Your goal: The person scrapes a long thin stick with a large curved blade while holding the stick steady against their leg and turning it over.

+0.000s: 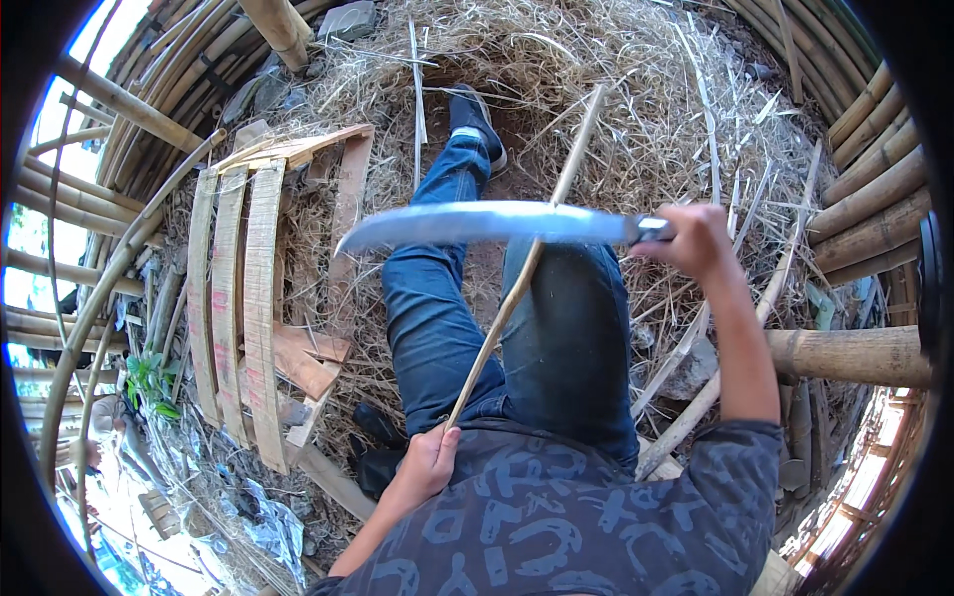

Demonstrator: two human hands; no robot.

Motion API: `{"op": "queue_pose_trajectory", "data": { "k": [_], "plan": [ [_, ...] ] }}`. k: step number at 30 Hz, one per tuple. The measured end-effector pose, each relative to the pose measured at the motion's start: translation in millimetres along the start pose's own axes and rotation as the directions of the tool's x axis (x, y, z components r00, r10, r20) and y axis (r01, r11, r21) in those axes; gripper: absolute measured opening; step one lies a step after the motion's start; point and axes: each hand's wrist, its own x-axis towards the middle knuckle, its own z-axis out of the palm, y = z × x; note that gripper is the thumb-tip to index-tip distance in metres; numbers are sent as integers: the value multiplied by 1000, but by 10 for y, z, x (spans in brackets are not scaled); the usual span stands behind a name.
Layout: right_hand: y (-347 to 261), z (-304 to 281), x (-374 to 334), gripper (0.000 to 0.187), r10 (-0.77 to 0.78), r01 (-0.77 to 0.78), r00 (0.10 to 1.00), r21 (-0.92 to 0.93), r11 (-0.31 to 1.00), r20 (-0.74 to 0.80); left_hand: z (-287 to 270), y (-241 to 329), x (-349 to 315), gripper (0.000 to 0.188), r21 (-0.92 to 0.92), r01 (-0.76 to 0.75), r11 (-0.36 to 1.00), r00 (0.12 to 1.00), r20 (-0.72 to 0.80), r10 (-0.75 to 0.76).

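Note:
In my right hand [693,238] I grip the dark handle of a machete [487,223], a little blurred. Its long, broad blade points left across my legs and its tip curves downward. My left hand [429,459] is closed round the lower end of a thin wooden stick [515,290] near my waist. From there the stick slants up and to the right between my legs, past my bent right knee. The blade crosses over the stick at about knee height; whether they touch, I cannot tell.
Dry straw and shavings [636,119] cover the ground ahead. A slatted wooden crate [266,308] stands on my left. Stacked bamboo poles [865,228] line the right side, one thick pole [845,356] jutting toward my right arm. Crumpled plastic [273,526] lies at lower left.

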Motion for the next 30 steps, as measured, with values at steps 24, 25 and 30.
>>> {"op": "queue_pose_trajectory", "data": {
  "k": [24, 25, 30],
  "plan": [
    [84, -107, -376, 65, 577, -582, 812, 217, 784, 93, -40, -7, 242, 32, -271, 122, 955, 960, 275, -44],
    [-117, -113, -348, 65, 578, -572, 815, 220, 790, 42, -35, -65, 244, 31, -358, 157, 920, 945, 324, -35],
    [-383, 338, -589, 61, 763, -752, 611, 454, 478, 209, -78, 69, 268, 36, -465, 303, 832, 891, 449, -74]
  ]
}}
